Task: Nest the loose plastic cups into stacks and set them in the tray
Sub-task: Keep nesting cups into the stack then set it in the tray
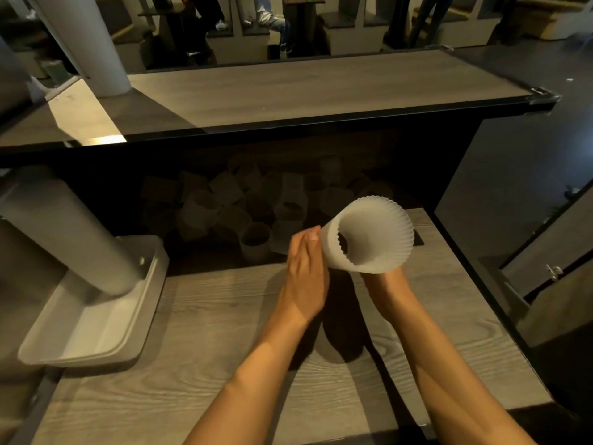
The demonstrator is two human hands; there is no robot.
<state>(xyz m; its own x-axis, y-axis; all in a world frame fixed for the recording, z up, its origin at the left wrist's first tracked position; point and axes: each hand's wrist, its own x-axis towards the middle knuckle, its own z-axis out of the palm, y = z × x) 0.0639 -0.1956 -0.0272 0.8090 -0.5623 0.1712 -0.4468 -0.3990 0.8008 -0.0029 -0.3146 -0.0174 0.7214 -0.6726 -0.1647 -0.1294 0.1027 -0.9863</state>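
Observation:
A white ribbed stack of nested plastic cups [372,236] is held above the wooden table, its open mouth turned towards the camera. My right hand [383,279] grips it from underneath, mostly hidden by the stack. My left hand [305,268] lies against the stack's left side with straight fingers. Several loose cups [256,239] lie heaped in the dark space under the upper counter. A long white stack of cups [64,226] lies tilted in the grey tray [128,322] at the left.
The wooden table [208,364] stretches below my arms. A raised counter [305,88] overhangs the cup pile. A white pillar [83,43] stands at the back left. People sit at tables in the far background. The table's right edge drops to the floor.

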